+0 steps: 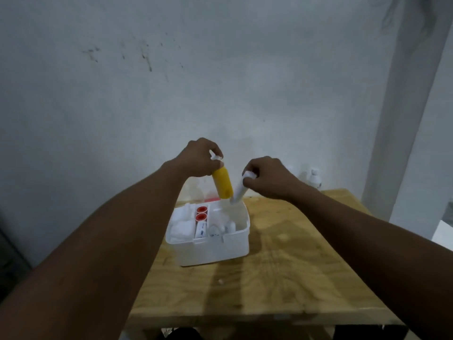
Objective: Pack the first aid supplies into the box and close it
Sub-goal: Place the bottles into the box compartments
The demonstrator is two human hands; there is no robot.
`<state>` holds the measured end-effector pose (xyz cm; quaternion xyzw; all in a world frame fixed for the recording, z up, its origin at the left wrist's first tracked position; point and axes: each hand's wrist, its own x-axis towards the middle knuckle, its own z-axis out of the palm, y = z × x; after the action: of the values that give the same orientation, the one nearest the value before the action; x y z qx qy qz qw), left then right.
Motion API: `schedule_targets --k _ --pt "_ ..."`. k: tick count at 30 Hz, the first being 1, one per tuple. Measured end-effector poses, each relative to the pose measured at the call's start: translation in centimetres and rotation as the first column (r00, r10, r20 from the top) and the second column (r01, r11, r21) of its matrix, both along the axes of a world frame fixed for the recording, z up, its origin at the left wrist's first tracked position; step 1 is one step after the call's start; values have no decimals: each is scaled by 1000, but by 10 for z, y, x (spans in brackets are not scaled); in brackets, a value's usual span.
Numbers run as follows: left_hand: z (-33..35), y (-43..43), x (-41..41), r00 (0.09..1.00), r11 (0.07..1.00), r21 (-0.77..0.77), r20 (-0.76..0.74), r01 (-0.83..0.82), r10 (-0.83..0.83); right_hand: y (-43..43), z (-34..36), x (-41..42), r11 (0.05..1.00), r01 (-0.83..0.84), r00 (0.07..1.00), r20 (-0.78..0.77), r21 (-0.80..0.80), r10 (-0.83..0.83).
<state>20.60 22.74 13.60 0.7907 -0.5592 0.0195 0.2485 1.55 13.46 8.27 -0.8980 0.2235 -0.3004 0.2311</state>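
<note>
**Condition.** The box (213,251) sits open on the near-left part of the wooden table (282,278). The left hand (198,159) grips a yellow bottle (222,184) by its white top, fingers curled round the cap. The right hand (267,177) pinches a white bottle (239,190) by its cap in the same way. Both bottles hang tilted, bases converging over the far-right compartment. The white bottle's base is at the far rim; the yellow bottle's base is just above it.

**Hazards.**
- Collision: the two bases are nearly touching. Lowering both at once is likely to jam them against each other or the rim.
- Cap grip: each bottle hangs from its cap alone. A loose cap could let the body drop.
- Overfill: the left compartments already hold gauze (182,224), two red-cored tape rolls (201,213) and a tube (200,230); small white items lie on the right. A bottle left upright or propped on these may stand above the rim and block closure.
- Omission: another bottle (315,179) stands at the far right, against the wall, well apart from the box.
- Lid: a red part shows just behind the far rim; whether it is the lid cannot be told.
</note>
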Motion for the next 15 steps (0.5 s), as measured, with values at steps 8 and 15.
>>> schedule_targets --k 8,15 --pt "-39 9 -4 997 991 126 -63 49 -41 26 -20 7 995 -73 955 -293 -74 48" --pt "-72 13 -7 990 962 265 -140 71 -35 29 -41 10 995 -97 920 -382 7 92"
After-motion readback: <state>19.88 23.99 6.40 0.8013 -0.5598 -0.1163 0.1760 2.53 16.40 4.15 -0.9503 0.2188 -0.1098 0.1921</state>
